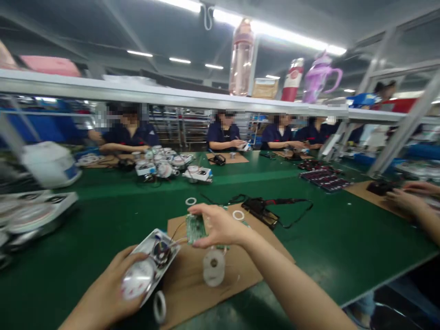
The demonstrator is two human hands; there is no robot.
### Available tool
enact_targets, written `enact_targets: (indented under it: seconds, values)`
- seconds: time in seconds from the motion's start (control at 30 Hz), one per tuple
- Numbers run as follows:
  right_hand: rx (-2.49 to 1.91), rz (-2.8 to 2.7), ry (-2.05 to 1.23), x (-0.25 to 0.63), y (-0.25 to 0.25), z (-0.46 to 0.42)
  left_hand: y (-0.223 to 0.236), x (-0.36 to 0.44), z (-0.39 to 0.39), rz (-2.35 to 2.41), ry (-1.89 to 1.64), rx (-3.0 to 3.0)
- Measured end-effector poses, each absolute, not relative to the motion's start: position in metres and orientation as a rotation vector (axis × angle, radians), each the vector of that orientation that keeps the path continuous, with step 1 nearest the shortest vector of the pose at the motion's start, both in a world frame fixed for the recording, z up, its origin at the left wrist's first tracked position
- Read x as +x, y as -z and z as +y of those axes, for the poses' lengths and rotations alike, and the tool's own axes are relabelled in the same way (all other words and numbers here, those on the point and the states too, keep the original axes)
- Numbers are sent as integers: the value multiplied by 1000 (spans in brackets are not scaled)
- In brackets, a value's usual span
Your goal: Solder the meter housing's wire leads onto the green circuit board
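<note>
Green circuit board, pinched in the right hand, hangs over the brown cardboard mat, wired to the white housing gripped by the left hand off the mat's left edge; bare green table lies right of the mat

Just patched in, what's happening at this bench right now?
A person's left hand holds a white device housing above a cardboard mat. The right hand pinches a green circuit board, wired to the housing. A solder spool lies on the mat. Other people sit across the green table.
</note>
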State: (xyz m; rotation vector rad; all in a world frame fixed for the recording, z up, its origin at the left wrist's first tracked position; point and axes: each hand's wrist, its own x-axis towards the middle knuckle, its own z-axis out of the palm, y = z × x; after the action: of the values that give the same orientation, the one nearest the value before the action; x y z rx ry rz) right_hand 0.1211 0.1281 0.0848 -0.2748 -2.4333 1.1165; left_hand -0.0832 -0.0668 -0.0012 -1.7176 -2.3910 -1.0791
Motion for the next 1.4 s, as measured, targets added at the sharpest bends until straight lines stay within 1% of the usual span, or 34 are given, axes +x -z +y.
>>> enact_targets:
  seconds: [0.13,0.23,0.3,0.4,0.57,0.73,0.9,1.07,1.27,1.33,1.4]
  values:
    - [-101,-2306,-1586,66,-74,134,-5,-86,-83,-2599,1311,-1594]
    - [5,-2281,-1923,31,-60,133,-7,-72,-83,-2577,1482,-1532]
    - [45,-2281,-2076,16,-50,133,-7,-64,-82,-2568,1537,-1505]
    - [44,-2288,-2190,7,-36,137,-5,-57,-81,-2620,1508,-1455]
    - [19,-2294,-2226,6,-19,145,0,-51,-80,-2655,1494,-1297]
    - [-24,-2314,-2087,6,-15,151,-2,-47,-80,-2754,1417,-1249]
    - [-79,-2408,-1857,3,-15,155,0,-41,-80,-2754,1458,-1171]
    - [-267,-2487,-1504,-3,-25,147,3,-36,-77,-2724,1438,-1049]
    - [-566,-2621,-1006,17,-57,118,-2,-36,-78,-2804,1332,-1063]
    - [-665,-2723,-919,33,-64,104,-3,-36,-82,-2829,1269,-1023]
    - [-696,-2900,-903,50,-65,86,-1,-36,-87,-2853,1195,-1008]
